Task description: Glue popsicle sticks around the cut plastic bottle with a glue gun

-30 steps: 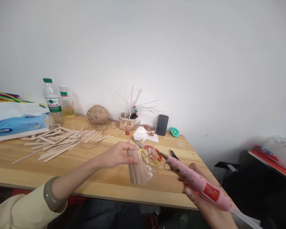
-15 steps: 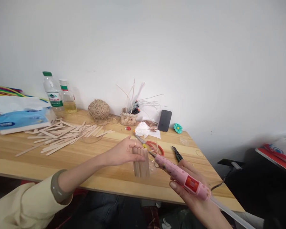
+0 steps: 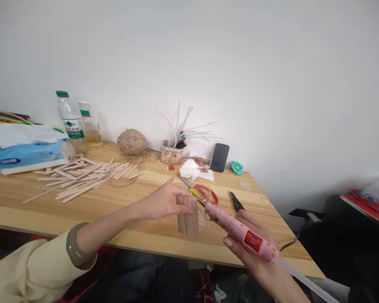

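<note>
Between the thumb and fingers of my left hand (image 3: 166,202) is a small panel of craft sticks (image 3: 188,221), several sticks side by side, held upright above the table. My right hand (image 3: 255,248) is wrapped round a pink hot glue gun (image 3: 232,223), with a long translucent glue stick (image 3: 303,280) coming out of its back end. The gun's nozzle points up and left, close to the panel's right edge; I cannot tell whether it touches. Behind the panel lie scissors (image 3: 213,193) with red and yellow handles. Beyond my right hand is a utility knife (image 3: 236,202).
Loose craft sticks (image 3: 82,179) spread over the left of the table, by a blue tissue pack (image 3: 31,155). Along the wall stand two bottles (image 3: 71,122), a twine ball (image 3: 132,142), a small basket (image 3: 171,155), a black phone (image 3: 220,158) and a teal flower (image 3: 236,168).
My hands, the panel and the glue gun keep nearly the same positions. The view has shifted very slightly, and the glue gun's nozzle sits a touch lower against the scissors.
</note>
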`<state>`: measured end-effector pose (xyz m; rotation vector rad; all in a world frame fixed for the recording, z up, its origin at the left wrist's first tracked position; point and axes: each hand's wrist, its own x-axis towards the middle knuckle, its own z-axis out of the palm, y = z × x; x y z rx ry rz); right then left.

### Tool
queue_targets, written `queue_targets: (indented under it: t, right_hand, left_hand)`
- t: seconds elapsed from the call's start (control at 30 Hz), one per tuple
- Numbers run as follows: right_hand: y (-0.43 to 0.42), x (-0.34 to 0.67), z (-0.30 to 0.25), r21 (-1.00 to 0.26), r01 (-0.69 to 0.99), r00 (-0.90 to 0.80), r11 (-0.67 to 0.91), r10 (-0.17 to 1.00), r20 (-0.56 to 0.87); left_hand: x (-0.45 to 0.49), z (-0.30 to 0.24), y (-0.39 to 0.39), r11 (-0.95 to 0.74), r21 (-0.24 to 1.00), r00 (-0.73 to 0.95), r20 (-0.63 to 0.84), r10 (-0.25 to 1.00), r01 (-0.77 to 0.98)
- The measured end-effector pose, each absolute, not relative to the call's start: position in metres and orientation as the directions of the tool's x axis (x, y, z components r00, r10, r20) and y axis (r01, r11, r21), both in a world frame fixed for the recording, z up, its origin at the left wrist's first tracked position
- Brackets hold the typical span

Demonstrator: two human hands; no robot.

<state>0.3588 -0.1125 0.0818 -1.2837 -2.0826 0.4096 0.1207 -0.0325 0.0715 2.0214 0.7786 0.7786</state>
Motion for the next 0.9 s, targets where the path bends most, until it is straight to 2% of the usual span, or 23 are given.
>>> queue_targets:
  t: [0.17, 0.47, 0.67, 0.9]
  right_hand:
    - [-0.1137, 0.3572, 0.0833, -0.555, 0.675, -0.318, 0.486, 0.871, 0.375]
    - [-0.1152, 0.3542, 0.0858, -0.523, 0.677, -0.342, 0.518, 0.85, 0.4]
    - [-0.1174, 0.3544, 0.0868, -0.504, 0.707, -0.352, 0.496, 0.865, 0.357]
    - [-0.1179, 0.3551, 0.085, -0.489, 0.707, -0.367, 0.511, 0.856, 0.365]
  left_hand:
    - [0.1201, 0.0687, -0.0311, -0.469, 0.857, 0.61, 0.258, 0.749, 0.214]
    - [0.118, 0.0644, -0.029, -0.487, 0.834, 0.596, 0.258, 0.761, 0.26]
    - [0.1173, 0.0676, -0.0287, -0.506, 0.828, 0.596, 0.285, 0.75, 0.242]
    - [0.1142, 0.07, -0.0291, -0.43, 0.881, 0.566, 0.256, 0.783, 0.197]
